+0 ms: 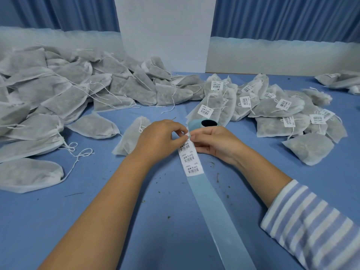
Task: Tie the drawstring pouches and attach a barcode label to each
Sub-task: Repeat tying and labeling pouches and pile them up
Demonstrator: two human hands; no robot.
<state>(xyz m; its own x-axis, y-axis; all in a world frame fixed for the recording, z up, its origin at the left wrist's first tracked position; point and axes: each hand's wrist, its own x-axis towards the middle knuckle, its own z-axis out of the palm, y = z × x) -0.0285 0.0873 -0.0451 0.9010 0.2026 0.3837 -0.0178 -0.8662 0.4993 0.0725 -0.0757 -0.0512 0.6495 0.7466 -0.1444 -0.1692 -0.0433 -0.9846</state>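
On the worktop point(155, 211), the unlabelled heap point(58, 90) lies to your left and the labelled heap point(272, 110) to your right. One pouch point(130, 137) sits just beside your left hand point(159, 139); it looks light, soft and limp, so take it by the gathered neck where the string runs. The label strip point(191, 162) runs toward you between your hands, thin, slick and floppy: your right hand point(216, 142) pinches its top end while your left pinches the top label point(185, 147) at its lifted corner, and that sticky paper will likely curl or crease if hurried.
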